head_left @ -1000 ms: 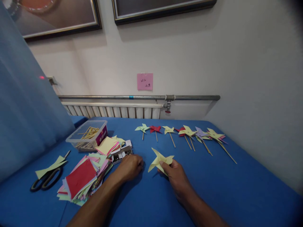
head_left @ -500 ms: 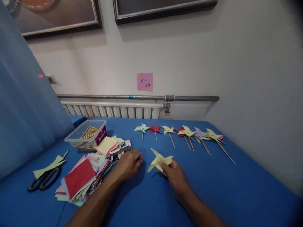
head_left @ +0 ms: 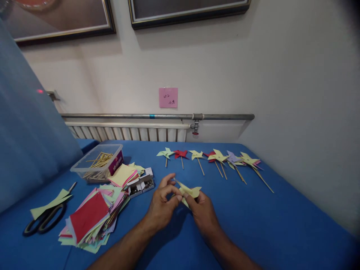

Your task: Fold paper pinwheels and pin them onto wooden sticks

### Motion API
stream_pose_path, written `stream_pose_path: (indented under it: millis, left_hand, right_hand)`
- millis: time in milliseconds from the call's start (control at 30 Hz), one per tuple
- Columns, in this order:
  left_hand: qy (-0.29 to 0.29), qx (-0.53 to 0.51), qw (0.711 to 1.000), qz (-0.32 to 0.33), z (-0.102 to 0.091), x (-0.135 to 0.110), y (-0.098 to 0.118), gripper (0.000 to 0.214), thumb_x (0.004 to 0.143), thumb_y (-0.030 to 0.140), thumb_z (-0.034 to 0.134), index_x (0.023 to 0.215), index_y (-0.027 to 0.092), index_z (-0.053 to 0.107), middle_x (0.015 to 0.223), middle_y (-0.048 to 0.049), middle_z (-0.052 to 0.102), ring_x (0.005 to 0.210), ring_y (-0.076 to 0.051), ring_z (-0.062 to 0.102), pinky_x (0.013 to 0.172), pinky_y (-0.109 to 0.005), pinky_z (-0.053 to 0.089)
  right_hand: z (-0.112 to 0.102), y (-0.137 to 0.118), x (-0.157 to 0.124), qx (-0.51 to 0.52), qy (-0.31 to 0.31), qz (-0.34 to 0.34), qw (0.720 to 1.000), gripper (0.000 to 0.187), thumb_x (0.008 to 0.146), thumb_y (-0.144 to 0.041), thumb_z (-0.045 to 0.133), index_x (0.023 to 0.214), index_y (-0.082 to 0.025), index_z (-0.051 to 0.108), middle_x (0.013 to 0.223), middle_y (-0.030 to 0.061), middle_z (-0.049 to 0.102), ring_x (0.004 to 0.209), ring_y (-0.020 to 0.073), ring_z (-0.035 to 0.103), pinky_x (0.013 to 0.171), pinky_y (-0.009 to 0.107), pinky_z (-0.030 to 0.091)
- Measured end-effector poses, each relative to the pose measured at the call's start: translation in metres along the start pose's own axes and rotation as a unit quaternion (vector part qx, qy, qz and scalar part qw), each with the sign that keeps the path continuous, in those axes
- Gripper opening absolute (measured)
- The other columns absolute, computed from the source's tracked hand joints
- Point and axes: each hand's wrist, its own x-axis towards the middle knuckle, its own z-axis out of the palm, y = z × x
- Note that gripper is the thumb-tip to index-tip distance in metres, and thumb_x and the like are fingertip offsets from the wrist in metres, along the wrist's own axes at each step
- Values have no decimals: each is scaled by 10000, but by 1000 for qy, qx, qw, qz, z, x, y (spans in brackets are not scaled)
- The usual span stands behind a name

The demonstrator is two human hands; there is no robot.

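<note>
A pale yellow paper pinwheel (head_left: 194, 192), with folded blades and no stick showing, is pinched in my right hand (head_left: 204, 212), thumb on top. My left hand (head_left: 161, 206) is at the pinwheel's left side, thumb and forefinger pressed together against the paper; anything between those fingertips is hidden. Left of that hand sits a small white open box (head_left: 140, 186) of little metal pins. Beside it lies a stack of coloured paper squares (head_left: 90, 215), red on top, with a smaller pile of yellow and pink sheets (head_left: 122, 175) behind.
Along the far edge runs a row of finished pinwheels on sticks (head_left: 197, 154). A clear plastic tub (head_left: 81, 168) of wooden sticks stands at the back left. Black-handled scissors (head_left: 52, 217) lie at left under pale green paper (head_left: 50, 203). A blue curtain (head_left: 30, 131) hangs at left.
My left hand has come from beside the pin box to the pinwheel, where its fingers now pinch. The right hand still holds the pinwheel. The view has shifted slightly.
</note>
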Motion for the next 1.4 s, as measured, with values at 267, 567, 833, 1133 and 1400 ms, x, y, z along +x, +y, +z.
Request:
stream_pose_path:
  millis: [267, 567, 833, 1133, 1400]
  left_hand:
    - [-30, -155, 986, -45, 2, 2, 0, 122, 838, 98, 670, 751, 179, 701, 1517, -114, 591, 1311, -266, 640, 1107, -386, 518]
    - [-1, -123, 986, 111, -2, 1, -4, 112, 866, 175, 631, 761, 197, 662, 958, -46, 693, 956, -187, 659, 880, -308, 488]
    - [-46, -83, 993, 77, -8, 2, -3, 131, 867, 192, 604, 741, 187, 642, 822, -10, 629, 805, -160, 580, 780, -286, 418]
    - [-49, -76, 993, 74, -7, 2, -6, 134, 871, 195, 592, 737, 191, 603, 828, -8, 617, 832, -168, 567, 805, -295, 411]
    - [-52, -64, 994, 66, -8, 2, -4, 123, 859, 183, 589, 736, 195, 596, 822, -8, 616, 826, -175, 572, 802, -304, 412]
  right_hand:
    - [0, -3, -1, 15, 9, -7, 1000, 392, 739, -564, 780, 907, -213, 730, 804, 35, 764, 756, 245, 672, 704, 326, 527]
    - [3, -10, -8, 22, -33, -40, 998, 305, 769, -505, 744, 835, -211, 698, 736, 3, 693, 687, 205, 597, 657, 298, 474]
    - [0, -9, -8, 3, -67, -48, 997, 310, 813, -505, 718, 844, -197, 719, 746, 9, 696, 706, 204, 603, 672, 296, 480]
    - [-1, -2, -4, 21, -81, -18, 996, 434, 783, -595, 754, 920, -184, 729, 799, 38, 741, 737, 227, 647, 666, 309, 500]
    - [-3, 2, -3, -10, -85, -12, 996, 405, 812, -556, 708, 923, -168, 740, 784, 42, 740, 727, 226, 641, 668, 313, 499]
